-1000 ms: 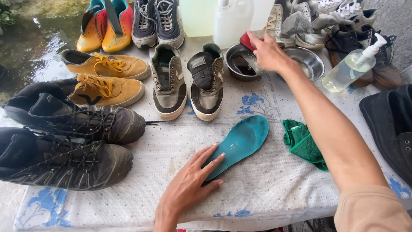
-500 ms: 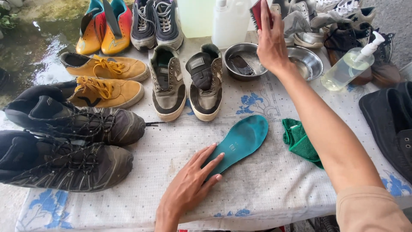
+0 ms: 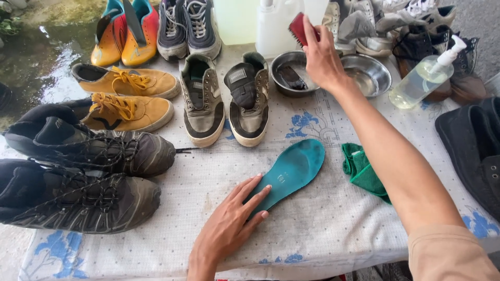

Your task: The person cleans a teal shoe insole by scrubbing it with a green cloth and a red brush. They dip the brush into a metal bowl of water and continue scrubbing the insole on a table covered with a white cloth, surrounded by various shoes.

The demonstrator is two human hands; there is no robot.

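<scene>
Your left hand (image 3: 229, 229) is lying flat, fingers spread, pressing the heel end of the teal insole (image 3: 289, 174) onto the table (image 3: 323, 234) at lower centre. The insole is angling up to the right, its toe stopping just short of the green cloth (image 3: 362, 169), which is lying crumpled beside your right forearm.

Your right hand (image 3: 320, 54) is up at the top centre, fingers clamped on a red-backed brush (image 3: 298, 27), hanging over the gap between two steel bowls: the left bowl (image 3: 292, 73) is holding something dark, the right bowl (image 3: 369, 75) is sitting just beside it.

Open room is showing below and to the right of the insole, running to the table's near edge; the left side is crowded.

Counting now: two dark hiking shoes (image 3: 88, 143) at the left edge, two mustard sneakers (image 3: 127, 96), two grey-brown skate shoes (image 3: 224, 99) at centre, one orange-and-red pair (image 3: 125, 31) and one grey pair (image 3: 187, 26) along the top. One pump bottle (image 3: 424, 78) is leaning at the upper right, one white jug (image 3: 273, 26) behind the bowls.
</scene>
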